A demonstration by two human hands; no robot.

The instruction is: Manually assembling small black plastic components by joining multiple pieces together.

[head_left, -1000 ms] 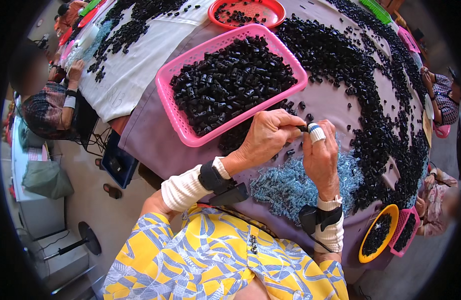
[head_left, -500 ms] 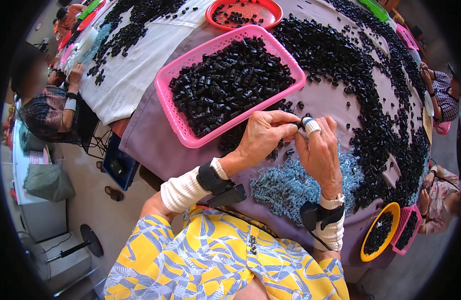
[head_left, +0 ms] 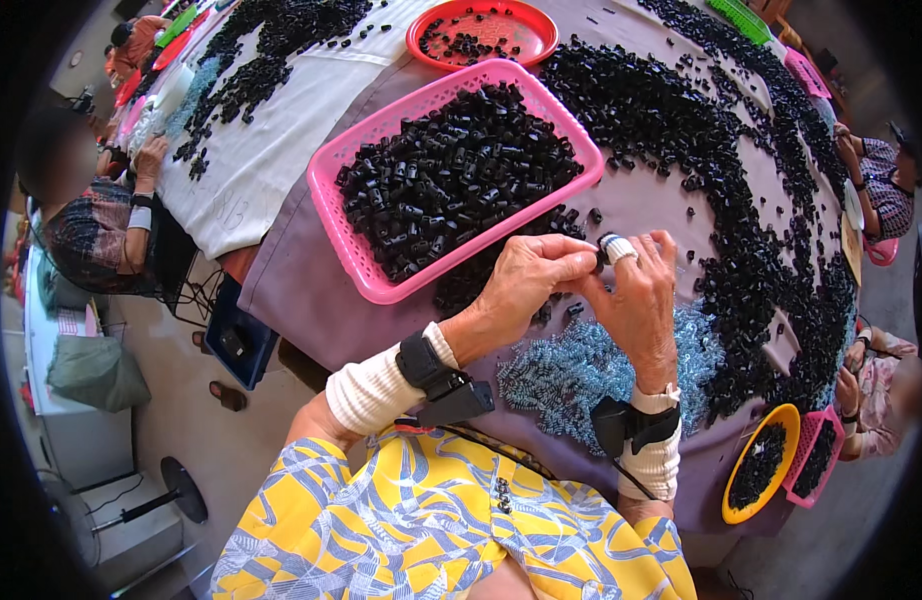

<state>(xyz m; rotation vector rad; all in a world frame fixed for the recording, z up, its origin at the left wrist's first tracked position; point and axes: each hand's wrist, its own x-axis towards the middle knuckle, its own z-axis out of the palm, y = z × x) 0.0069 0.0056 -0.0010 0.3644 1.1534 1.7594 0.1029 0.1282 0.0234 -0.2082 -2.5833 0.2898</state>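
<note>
- Small black part [head_left: 603, 256]: pinched between the fingertips of both hands, held just above the worktop [head_left: 311, 290], near the lower right corner of the pink tray [head_left: 356, 255]. Too small to read its shape or long axis.
- Left hand [head_left: 529, 285]: grip closed, thumb and forefinger pointing right and meeting the part from its left side.
- Right hand [head_left: 636, 300]: grip closed on the same part from the right; forefinger tip wears a white wrap [head_left: 619, 248], which sits touching the part.
- Key relation: the part lies at the meeting point of the two grips, left fingertips to its left, right fingertips to its right and slightly above. Neither hand is clearly nearer; both touch it.
- Blue springs [head_left: 581, 365]: loose heap on the worktop directly below the hands, nearer the body; the right wrist passes over it.
- Pink tray: full of black parts, just up-left of the left hand, apart from it.
- Loose black parts [head_left: 741, 250]: wide band on the worktop to the right of the right hand.
- Red tray [head_left: 536, 20]: beyond the pink tray, few parts in it.
- Yellow bowl [head_left: 733, 500]: at the worktop's near right edge, well apart from the hands.
- Both wrists carry black strapped devices over white cuffs.
</note>
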